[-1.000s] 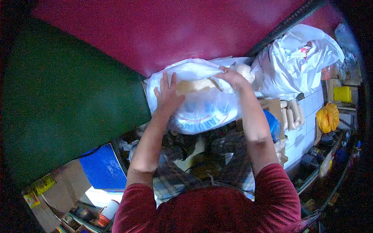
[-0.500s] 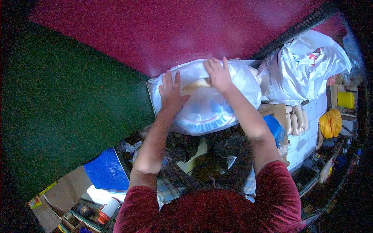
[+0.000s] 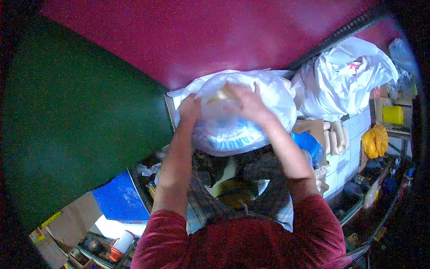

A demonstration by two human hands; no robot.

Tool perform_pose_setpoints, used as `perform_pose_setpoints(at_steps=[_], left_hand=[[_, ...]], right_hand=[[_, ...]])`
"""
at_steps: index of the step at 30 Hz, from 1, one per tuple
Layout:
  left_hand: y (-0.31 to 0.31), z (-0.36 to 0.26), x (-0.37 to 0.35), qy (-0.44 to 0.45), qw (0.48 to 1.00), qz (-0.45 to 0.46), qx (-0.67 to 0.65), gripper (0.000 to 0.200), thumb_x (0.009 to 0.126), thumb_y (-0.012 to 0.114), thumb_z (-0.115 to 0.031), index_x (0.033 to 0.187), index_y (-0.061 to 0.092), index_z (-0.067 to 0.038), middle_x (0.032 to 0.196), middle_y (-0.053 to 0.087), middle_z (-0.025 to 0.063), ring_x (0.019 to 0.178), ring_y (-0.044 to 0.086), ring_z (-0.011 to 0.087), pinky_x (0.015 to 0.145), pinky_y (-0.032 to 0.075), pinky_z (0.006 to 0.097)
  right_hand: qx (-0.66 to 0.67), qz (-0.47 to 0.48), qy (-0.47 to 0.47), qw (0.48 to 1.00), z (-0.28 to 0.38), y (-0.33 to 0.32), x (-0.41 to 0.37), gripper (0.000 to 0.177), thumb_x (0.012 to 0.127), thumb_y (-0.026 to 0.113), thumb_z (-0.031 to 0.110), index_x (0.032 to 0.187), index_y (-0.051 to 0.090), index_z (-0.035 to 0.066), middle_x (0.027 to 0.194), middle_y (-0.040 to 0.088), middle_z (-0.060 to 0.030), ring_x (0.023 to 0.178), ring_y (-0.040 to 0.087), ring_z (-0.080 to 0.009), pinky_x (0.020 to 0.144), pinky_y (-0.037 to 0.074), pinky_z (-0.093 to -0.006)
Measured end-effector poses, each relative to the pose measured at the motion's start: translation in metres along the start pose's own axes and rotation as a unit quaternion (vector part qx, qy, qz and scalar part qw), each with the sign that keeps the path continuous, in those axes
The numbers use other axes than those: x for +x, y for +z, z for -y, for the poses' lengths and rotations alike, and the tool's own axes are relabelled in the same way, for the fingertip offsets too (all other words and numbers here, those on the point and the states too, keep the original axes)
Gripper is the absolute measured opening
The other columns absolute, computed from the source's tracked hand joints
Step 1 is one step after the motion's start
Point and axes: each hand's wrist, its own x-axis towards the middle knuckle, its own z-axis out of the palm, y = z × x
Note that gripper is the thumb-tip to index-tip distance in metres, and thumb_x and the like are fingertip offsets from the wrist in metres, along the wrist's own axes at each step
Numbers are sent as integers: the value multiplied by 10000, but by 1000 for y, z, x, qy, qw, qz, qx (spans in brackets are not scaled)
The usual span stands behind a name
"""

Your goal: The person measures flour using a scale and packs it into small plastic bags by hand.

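Note:
A large translucent white plastic bag point(image 3: 244, 141) with blue lettering lies in front of me, its mouth partly spread and something pale yellow point(image 3: 219, 96) showing inside. At its left rim my left hand point(image 3: 190, 109) is closed, fingers curled over the plastic. My right hand point(image 3: 247, 102) reaches over the bag's mouth with thumb and fingers apart, slightly blurred, its fingertips right by the pale contents. Both forearms come in from below, on either side of the bag.
A full white sack point(image 3: 338, 83) stands at the right on a tiled surface point(image 3: 354, 139), near filled pale packets point(image 3: 335, 138) and a yellow bundle point(image 3: 375, 141). A dark green panel point(image 3: 89, 121) borders the left, a red one point(image 3: 192, 36) the far side. A white-orange container point(image 3: 122, 245) lies lower left.
My left hand has curled from flat fingers onto the bag's rim. My right hand has moved back and left over the mouth. The plastic around the opening has shifted.

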Motion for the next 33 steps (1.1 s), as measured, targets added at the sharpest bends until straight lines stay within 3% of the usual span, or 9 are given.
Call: perform_pose_setpoints(at_steps=[2, 6, 8, 12, 15, 18, 21, 29, 33], left_hand=[[-4, 10, 5, 8, 999, 6, -47, 392, 834, 489, -347, 1028, 593, -22, 958, 612, 226, 923, 567, 402, 822, 441, 459], [7, 57, 39, -68, 972, -22, -223, 358, 844, 505, -302, 968, 609, 16, 971, 621, 207, 875, 594, 325, 793, 445, 410], [-40, 20, 18, -173, 883, -22, -436, 299, 850, 527, -216, 950, 610, 54, 961, 635, 145, 862, 578, 219, 784, 430, 358], [-22, 37, 31, -101, 903, -88, -408, 345, 836, 552, -192, 1100, 553, 31, 1022, 606, 133, 958, 562, 244, 843, 411, 357], [-71, -50, -45, 124, 945, -302, 5, 428, 822, 557, -185, 1216, 485, -33, 1180, 532, 139, 1088, 505, 267, 928, 352, 433], [-12, -44, -67, 397, 898, -183, 32, 451, 821, 536, -282, 1249, 461, -163, 1233, 494, 106, 1137, 466, 278, 964, 292, 497], [-31, -80, -140, 336, 901, 152, 231, 322, 830, 496, -374, 1085, 597, -206, 1087, 588, 74, 1042, 526, 276, 956, 290, 517], [-35, -15, -187, 230, 971, -49, 43, 252, 758, 660, -255, 935, 618, -82, 904, 596, 103, 880, 568, 270, 763, 441, 390], [-11, -16, -181, -79, 938, -141, -306, 380, 740, 722, -238, 939, 522, 17, 859, 563, 92, 787, 552, 188, 681, 451, 317]], right_hand=[[-70, 144, 7, 987, 41, -13, -48, 725, 747, 590, 523, 1330, 388, 142, 1190, 545, -131, 1142, 488, -281, 1036, 91, -605], [-39, 78, 40, 995, 47, 35, -146, 460, 698, 695, 205, 1123, 533, 138, 1112, 572, -96, 1076, 520, -255, 967, 249, -556], [0, 100, 105, 989, 40, 67, -194, 472, 718, 681, 195, 1153, 515, 115, 1146, 551, -115, 1077, 513, -277, 956, 277, -531], [159, -10, 117, 980, 41, 62, -219, 532, 767, 635, 183, 1243, 440, 48, 1246, 468, -167, 1155, 436, -333, 971, 301, -500], [40, -174, 173, 969, 54, 23, -196, 597, 794, 618, 249, 1295, 380, 29, 1318, 369, -238, 1186, 374, -403, 988, 278, -498], [2, -225, 272, 935, 17, 35, -162, 792, 760, 635, 378, 1349, 264, 1, 1371, 252, -284, 1269, 249, -423, 1021, 229, -507], [35, -250, 389, 886, -16, 37, -121, 925, 745, 634, 446, 1378, 150, -24, 1421, 158, -265, 1328, 135, -397, 1022, 209, -544], [159, -127, 495, 845, -128, 35, -83, 482, 851, 545, 315, 1193, 463, -15, 1160, 532, -214, 1109, 501, -312, 932, 378, -494], [734, -347, 343, 473, -111, 32, -91, 354, 933, 408, 228, 1186, 467, -13, 1157, 535, -178, 1064, 526, -279, 882, 447, -412]])
